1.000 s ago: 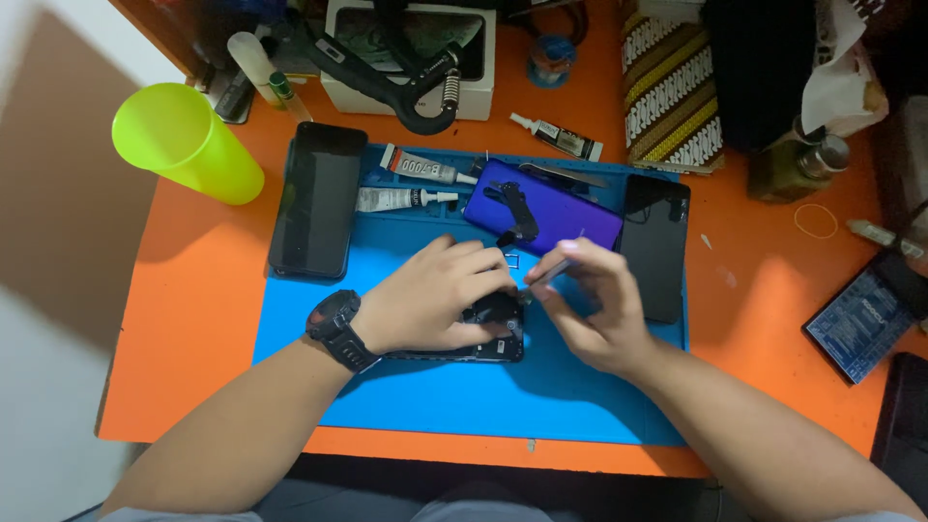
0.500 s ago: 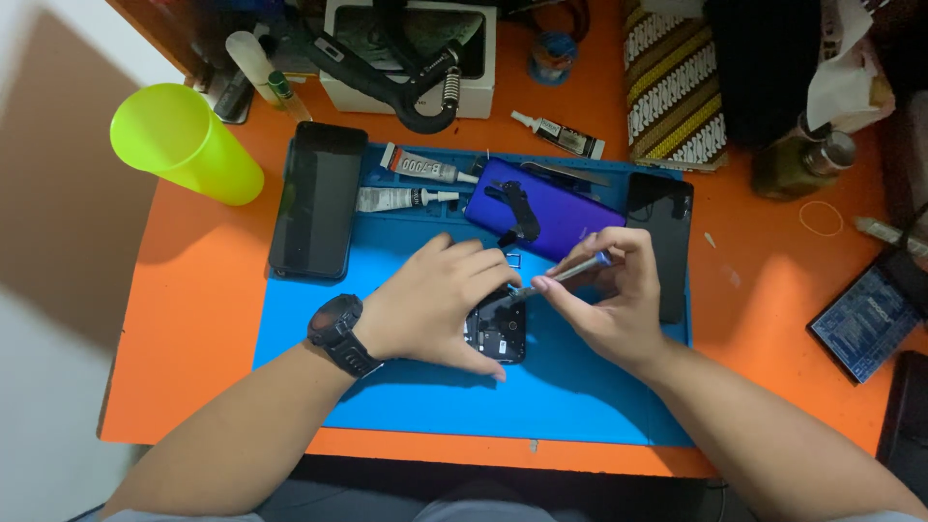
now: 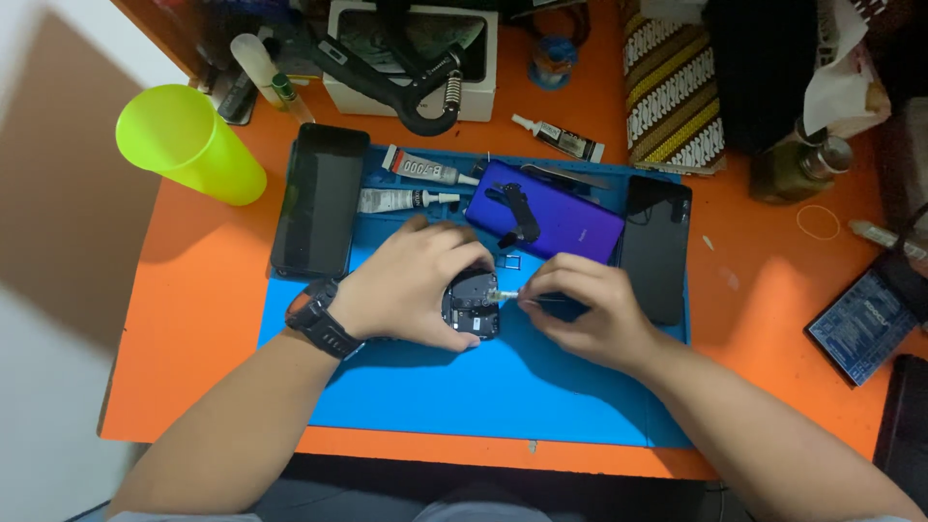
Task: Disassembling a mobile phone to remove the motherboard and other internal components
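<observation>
My left hand (image 3: 411, 285), with a black wristwatch (image 3: 322, 317), covers and grips an opened black phone body (image 3: 474, 304) on the blue work mat (image 3: 483, 396). My right hand (image 3: 580, 314) pinches a thin metal tool (image 3: 507, 293) whose tip touches the phone's exposed inside. Just behind my hands lies a purple phone back cover (image 3: 556, 217) with a small black part on it.
A black phone (image 3: 319, 198) lies on the mat's left, a dark screen panel (image 3: 655, 246) on its right. Two glue tubes (image 3: 416, 184) sit at the mat's back. A lime cup (image 3: 188, 145) stands at the far left, a battery (image 3: 865, 319) at the right.
The phone body has turned from lying flat under my left hand to standing end-on toward me. My right hand brought the tool down onto its inside.
</observation>
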